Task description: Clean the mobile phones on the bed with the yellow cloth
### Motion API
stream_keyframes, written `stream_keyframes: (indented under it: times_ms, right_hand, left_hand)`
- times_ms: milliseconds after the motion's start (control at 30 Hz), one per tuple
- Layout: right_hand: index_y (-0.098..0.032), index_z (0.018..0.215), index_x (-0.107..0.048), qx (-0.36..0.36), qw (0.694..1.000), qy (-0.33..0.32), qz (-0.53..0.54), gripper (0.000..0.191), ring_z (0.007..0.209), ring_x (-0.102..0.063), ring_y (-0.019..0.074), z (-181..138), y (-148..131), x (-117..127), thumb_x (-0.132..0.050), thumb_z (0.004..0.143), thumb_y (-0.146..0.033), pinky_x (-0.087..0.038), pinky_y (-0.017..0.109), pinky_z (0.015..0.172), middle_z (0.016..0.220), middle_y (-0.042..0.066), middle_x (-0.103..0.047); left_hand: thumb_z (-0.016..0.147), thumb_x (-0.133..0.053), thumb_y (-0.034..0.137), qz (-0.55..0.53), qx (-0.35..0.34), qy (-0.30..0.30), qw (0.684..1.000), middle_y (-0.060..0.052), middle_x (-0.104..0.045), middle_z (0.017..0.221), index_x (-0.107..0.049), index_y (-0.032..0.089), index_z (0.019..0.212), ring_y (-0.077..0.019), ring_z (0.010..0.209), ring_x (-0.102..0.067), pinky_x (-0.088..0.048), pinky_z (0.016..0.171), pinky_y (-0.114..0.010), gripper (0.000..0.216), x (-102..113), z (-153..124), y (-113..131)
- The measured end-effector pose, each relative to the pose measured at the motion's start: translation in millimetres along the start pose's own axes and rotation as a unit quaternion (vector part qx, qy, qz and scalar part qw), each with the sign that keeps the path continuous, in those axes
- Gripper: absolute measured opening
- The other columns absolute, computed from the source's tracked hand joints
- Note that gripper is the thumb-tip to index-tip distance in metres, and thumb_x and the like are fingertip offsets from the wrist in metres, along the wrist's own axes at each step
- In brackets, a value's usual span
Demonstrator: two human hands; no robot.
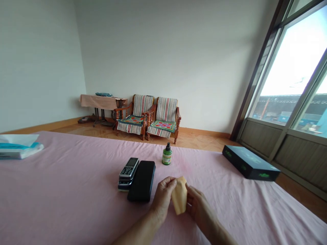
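Note:
A pale yellow folded cloth point(180, 196) is held up between both hands over the pink sheet. My left hand point(163, 195) pinches its left edge between thumb and fingers. On the opposite edge, my right hand point(198, 202) grips it, with some fingers hidden behind it. Just left of my left hand lies a black rectangular case point(142, 181). Against that case rests a keypad phone point(129, 168), on top of another phone-like item point(124, 184). Beyond my hands stands a green bottle point(167, 155) with a black cap.
A flat black box point(250, 162) lies at the right of the pink sheet point(76, 190). A tissue pack point(21, 147) is at the far left. Past the sheet's edge are two wooden armchairs point(163, 117) and a cloth-covered table point(99, 101). A window point(288, 75) is at right.

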State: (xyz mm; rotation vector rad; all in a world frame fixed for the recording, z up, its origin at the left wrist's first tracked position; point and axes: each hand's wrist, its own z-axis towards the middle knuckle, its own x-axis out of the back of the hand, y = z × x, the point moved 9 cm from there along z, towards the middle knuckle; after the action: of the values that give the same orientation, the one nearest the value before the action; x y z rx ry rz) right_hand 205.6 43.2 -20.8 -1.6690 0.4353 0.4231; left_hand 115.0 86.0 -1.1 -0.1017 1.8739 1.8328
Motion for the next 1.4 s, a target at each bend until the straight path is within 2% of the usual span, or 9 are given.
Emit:
stream_keyframes:
  times_ms: [133,467,667,867,1000,1167,1233,1267,1400]
  right_hand:
    - [-0.015,0.094,-0.07,0.043,0.998,-0.052,0.011,0.031,0.073,-0.065,0.0193,-6.9,-7.1,-14.3,-0.076,0.072,-0.037,-0.046,0.026,0.063,0.081,0.008,-0.071]
    - [-0.013,0.087,-0.072,0.032,0.998,-0.05,0.013,0.033,0.067,-0.064,0.0184,-15.6,-3.2,-14.2,-0.076,0.07,-0.041,-0.046,0.027,0.065,0.076,0.008,-0.071]
    - [-0.013,0.088,-0.071,0.051,0.997,-0.03,-0.049,0.033,0.065,-0.062,0.0175,-13.8,-1.5,-7.5,-0.077,0.07,-0.04,-0.044,0.026,0.061,0.073,0.006,-0.07]
    - [-0.014,0.089,-0.07,0.055,0.998,-0.032,-0.008,0.032,0.063,-0.06,0.0152,-13.6,-0.2,-7.9,-0.075,0.072,-0.041,-0.043,0.024,0.059,0.071,0.004,-0.068]
    - [-0.013,0.083,-0.07,0.052,0.998,-0.02,-0.03,0.032,0.058,-0.059,0.0143,-12.8,1.8,-7.7,-0.077,0.069,-0.041,-0.041,0.024,0.056,0.068,0.004,-0.067]
    - [-0.014,0.081,-0.07,0.071,0.996,0.008,-0.044,0.036,0.059,-0.06,0.0157,-10.2,0.7,1.2,-0.077,0.066,-0.045,-0.042,0.025,0.058,0.069,0.004,-0.068]
    - [-0.014,0.078,-0.07,0.066,0.996,0.038,-0.041,0.038,0.056,-0.058,0.0146,-9.6,1.1,8.2,-0.08,0.062,-0.046,-0.041,0.023,0.054,0.068,0.003,-0.068]
    - [-0.014,0.076,-0.069,0.062,0.996,0.049,-0.04,0.038,0.054,-0.056,0.0136,-9.6,1.4,10.9,-0.081,0.06,-0.047,-0.039,0.023,0.052,0.066,0.003,-0.068]
    - [-0.014,0.07,-0.067,0.056,0.995,0.065,-0.044,0.037,0.048,-0.051,0.01,-10.8,2.4,14.1,-0.081,0.059,-0.046,-0.035,0.02,0.046,0.059,0.0,-0.063]
  left_hand:
    - [0.068,-0.072,0.041,0.026,0.007,0.003,1.0,0.0,-0.059,0.067,-0.066,0.014,0.076,-0.0136,0.063,-0.052,-0.037,0.057,-0.022,0.028,2.6,-7.3,0.3]
    - [0.064,-0.074,0.045,0.024,0.045,-0.006,0.999,0.0,-0.061,0.069,-0.064,0.014,0.079,-0.013,0.062,-0.055,-0.042,0.061,-0.023,0.036,8.1,-22.0,-5.4]
    - [0.066,-0.074,0.047,0.077,0.019,0.001,0.997,-0.001,-0.062,0.071,-0.067,0.013,0.08,-0.0139,0.064,-0.055,-0.04,0.059,-0.022,0.037,8.8,-24.7,1.0]
    - [0.068,-0.073,0.046,0.145,-0.022,-0.005,0.989,-0.003,-0.065,0.07,-0.069,0.013,0.078,-0.0161,0.066,-0.056,-0.041,0.061,-0.023,0.035,4.0,-28.2,13.1]
    - [0.072,-0.069,0.043,0.197,-0.061,0.003,0.979,-0.004,-0.065,0.069,-0.068,0.013,0.075,-0.0177,0.067,-0.058,-0.042,0.061,-0.024,0.03,2.9,-29.5,19.2]
    - [0.076,-0.066,0.037,0.251,-0.099,0.027,0.963,-0.004,-0.064,0.072,-0.067,0.017,0.09,-0.0185,0.065,-0.06,-0.044,0.059,-0.025,0.025,7.7,-36.8,37.4]
    - [0.078,-0.065,0.034,0.294,-0.14,0.036,0.945,-0.004,-0.064,0.076,-0.066,0.019,0.096,-0.0185,0.067,-0.06,-0.045,0.064,-0.026,0.023,12.1,-43.0,55.1]
    - [0.081,-0.062,0.032,0.345,-0.18,0.034,0.92,-0.005,-0.065,0.078,-0.065,0.019,0.099,-0.0186,0.069,-0.06,-0.046,0.066,-0.027,0.022,12.4,-47.6,67.2]
    - [0.088,-0.049,0.028,0.55,-0.301,0.073,0.776,-0.006,-0.063,0.087,-0.06,0.02,0.109,-0.0209,0.078,-0.06,-0.048,0.074,-0.033,0.025,26.7,-66.1,104.1]
